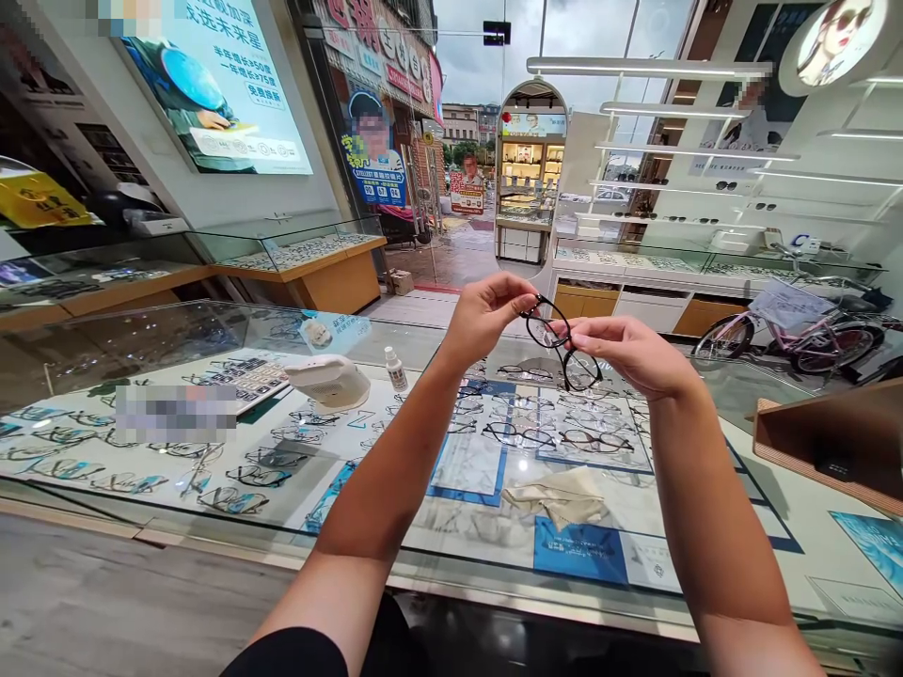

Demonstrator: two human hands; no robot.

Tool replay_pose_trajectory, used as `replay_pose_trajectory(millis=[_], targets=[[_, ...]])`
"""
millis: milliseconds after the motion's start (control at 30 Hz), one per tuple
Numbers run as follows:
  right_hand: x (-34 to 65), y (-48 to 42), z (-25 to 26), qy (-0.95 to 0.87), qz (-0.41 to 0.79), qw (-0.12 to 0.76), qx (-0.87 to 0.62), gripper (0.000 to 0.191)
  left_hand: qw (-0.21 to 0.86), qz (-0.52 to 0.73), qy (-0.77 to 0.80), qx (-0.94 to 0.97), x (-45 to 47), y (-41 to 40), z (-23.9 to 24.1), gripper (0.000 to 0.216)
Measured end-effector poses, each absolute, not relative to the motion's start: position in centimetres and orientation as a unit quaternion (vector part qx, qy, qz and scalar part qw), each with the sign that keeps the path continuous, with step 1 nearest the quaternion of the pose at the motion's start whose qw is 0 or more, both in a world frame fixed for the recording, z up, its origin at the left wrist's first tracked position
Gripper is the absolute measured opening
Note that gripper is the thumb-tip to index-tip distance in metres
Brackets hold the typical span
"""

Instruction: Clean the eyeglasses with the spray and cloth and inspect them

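A pair of dark round-framed eyeglasses (582, 370) is held up in the air above the glass counter, tilted down to the right. My left hand (490, 315) pinches its upper left part between thumb and fingers. With thumb and fingertips, my right hand (627, 350) grips the frame near its middle and right side. Below the hands, a crumpled beige cloth (557, 495) lies on the glass top. A small white bottle (396, 369) stands upright left of my left forearm, beside a white rounded device (328, 384).
The glass display counter (486, 519) holds several rows of eyeglasses under its top. A calculator-like keypad (246, 384) lies to the left. At the right stands a brown wooden box (832, 432). A pink bicycle (797, 329) is parked beyond the counter, near an oval mirror (532, 174).
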State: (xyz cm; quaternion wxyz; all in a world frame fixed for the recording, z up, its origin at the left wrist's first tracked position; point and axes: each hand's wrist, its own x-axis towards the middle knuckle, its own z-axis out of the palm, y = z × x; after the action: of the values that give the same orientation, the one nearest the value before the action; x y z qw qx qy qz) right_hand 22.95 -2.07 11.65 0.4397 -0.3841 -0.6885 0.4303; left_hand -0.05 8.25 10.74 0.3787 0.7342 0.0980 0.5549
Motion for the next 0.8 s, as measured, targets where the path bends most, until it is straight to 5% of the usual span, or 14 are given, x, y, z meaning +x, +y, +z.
replay_pose_trajectory(millis=[500, 700, 800], targets=[[22.7, -1.9, 11.3, -0.65, 0.421, 0.495, -0.395, 0.034, 0.567, 0.558, 0.109, 0.597, 1.4, 8.1, 10.0, 0.044], [22.8, -1.3, 11.0, -0.614, 0.317, 0.579, -0.432, 0.032, 0.419, 0.708, 0.169, 0.544, 1.8, 6.2, 10.6, 0.028], [22.6, -0.8, 10.6, -0.592, 0.236, 0.631, -0.441, 0.031, 0.358, 0.675, 0.161, 0.625, 2.2, 4.0, 10.9, 0.027]])
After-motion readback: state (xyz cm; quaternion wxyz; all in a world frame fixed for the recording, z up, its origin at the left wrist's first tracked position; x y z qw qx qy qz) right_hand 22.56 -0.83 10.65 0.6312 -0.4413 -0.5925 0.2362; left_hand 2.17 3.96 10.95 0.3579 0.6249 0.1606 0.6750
